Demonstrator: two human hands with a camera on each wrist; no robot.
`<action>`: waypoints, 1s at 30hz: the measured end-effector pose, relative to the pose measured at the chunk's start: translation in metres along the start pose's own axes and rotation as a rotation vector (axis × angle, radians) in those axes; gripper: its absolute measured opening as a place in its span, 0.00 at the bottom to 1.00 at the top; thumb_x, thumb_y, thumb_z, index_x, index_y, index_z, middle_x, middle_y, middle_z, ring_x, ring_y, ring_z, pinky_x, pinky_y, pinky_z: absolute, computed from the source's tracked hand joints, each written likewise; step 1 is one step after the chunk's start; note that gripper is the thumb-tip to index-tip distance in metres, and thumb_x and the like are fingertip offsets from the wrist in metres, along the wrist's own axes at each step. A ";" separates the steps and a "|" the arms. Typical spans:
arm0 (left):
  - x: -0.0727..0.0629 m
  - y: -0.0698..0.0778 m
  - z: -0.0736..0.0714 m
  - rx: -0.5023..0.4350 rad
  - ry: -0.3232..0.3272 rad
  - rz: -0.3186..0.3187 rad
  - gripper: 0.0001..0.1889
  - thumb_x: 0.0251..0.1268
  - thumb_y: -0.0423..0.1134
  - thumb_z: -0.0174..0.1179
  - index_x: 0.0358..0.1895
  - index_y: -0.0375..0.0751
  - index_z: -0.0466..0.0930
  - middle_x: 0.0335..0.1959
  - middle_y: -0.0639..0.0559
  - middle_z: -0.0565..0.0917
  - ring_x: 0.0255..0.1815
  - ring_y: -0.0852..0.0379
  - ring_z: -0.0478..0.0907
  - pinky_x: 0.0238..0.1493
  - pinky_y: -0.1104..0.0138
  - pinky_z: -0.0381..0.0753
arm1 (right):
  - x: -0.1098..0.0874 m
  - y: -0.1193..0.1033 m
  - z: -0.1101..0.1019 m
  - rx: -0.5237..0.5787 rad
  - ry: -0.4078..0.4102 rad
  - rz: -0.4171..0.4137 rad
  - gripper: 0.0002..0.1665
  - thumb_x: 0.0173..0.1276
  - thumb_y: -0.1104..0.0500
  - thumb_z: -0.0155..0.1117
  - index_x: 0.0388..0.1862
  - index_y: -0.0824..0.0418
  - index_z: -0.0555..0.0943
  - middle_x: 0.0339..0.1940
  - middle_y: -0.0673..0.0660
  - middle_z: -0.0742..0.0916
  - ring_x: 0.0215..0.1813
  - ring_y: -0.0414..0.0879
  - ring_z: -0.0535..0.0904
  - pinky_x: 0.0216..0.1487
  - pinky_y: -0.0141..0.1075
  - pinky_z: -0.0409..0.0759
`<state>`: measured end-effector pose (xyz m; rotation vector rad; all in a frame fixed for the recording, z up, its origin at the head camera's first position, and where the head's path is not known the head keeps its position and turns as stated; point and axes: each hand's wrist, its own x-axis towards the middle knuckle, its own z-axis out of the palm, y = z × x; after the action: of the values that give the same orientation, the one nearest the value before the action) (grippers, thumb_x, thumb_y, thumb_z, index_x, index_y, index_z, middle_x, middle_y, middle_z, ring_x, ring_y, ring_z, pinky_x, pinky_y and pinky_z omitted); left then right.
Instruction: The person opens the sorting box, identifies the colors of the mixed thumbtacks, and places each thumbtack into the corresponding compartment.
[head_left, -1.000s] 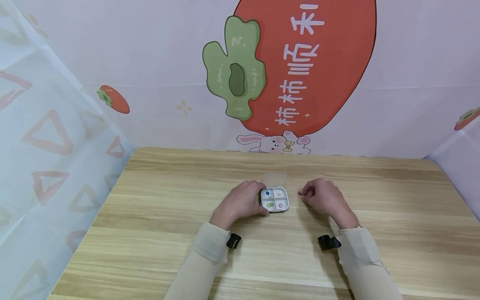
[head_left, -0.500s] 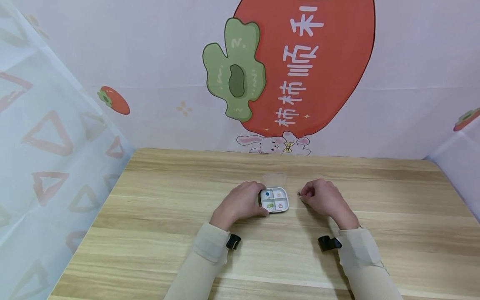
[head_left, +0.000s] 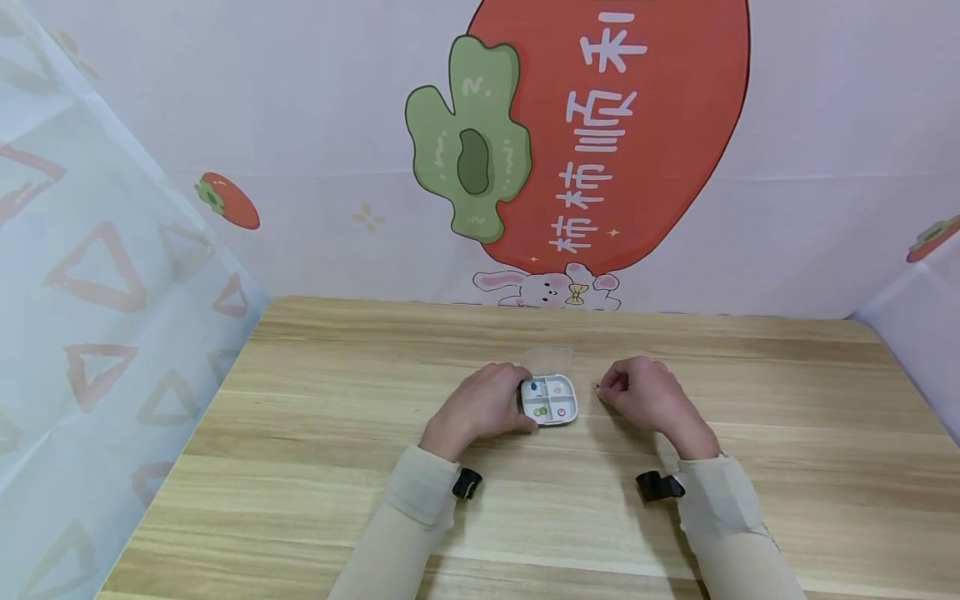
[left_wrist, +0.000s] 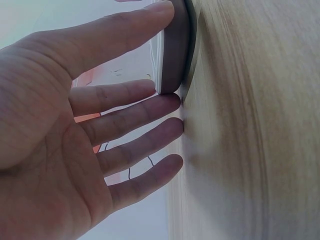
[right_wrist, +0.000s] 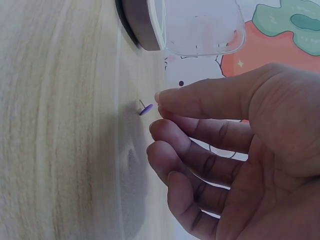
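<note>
A small white pill box with a clear raised lid and several compartments stands on the table; in the left wrist view its grey side shows. Small coloured pieces lie in it, among them a blue one and a green one. My left hand grips the box by its left side, thumb in front and fingers behind. Right of the box, a purple flat-headed stud with a thin post lies on the table. Close beside it are the thumb and index tips of my right hand, its other fingers loosely curled.
The wooden table reaches back to a wall cloth printed with a large red fruit. A black band mount sits at the left cuff and another black mount at the right cuff.
Both hands stay almost where they were, the left on the pill box. The right fingertips shift only slightly by the stud.
</note>
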<state>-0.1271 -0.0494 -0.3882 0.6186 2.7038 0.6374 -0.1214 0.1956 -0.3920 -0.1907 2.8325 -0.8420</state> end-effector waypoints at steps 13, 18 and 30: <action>0.000 0.000 0.000 -0.002 0.002 0.001 0.33 0.51 0.46 0.81 0.60 0.38 0.81 0.48 0.51 0.84 0.44 0.56 0.76 0.51 0.63 0.77 | -0.001 -0.003 -0.003 0.031 0.006 0.000 0.04 0.67 0.62 0.70 0.33 0.61 0.86 0.28 0.54 0.83 0.31 0.48 0.75 0.33 0.39 0.74; -0.001 0.000 0.000 -0.002 0.002 -0.001 0.34 0.50 0.47 0.81 0.61 0.38 0.81 0.48 0.51 0.84 0.45 0.56 0.76 0.52 0.62 0.77 | -0.001 -0.003 -0.004 0.042 0.024 -0.022 0.03 0.66 0.62 0.70 0.32 0.60 0.86 0.28 0.53 0.83 0.32 0.48 0.75 0.34 0.39 0.74; -0.001 0.001 -0.001 -0.006 0.005 0.002 0.33 0.50 0.46 0.81 0.60 0.38 0.81 0.48 0.51 0.84 0.44 0.56 0.76 0.52 0.62 0.77 | -0.003 -0.006 -0.007 0.092 0.018 -0.027 0.03 0.67 0.63 0.69 0.34 0.62 0.87 0.29 0.54 0.84 0.33 0.49 0.76 0.34 0.40 0.75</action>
<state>-0.1262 -0.0497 -0.3871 0.6189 2.7052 0.6473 -0.1196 0.1948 -0.3831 -0.2104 2.8054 -0.9824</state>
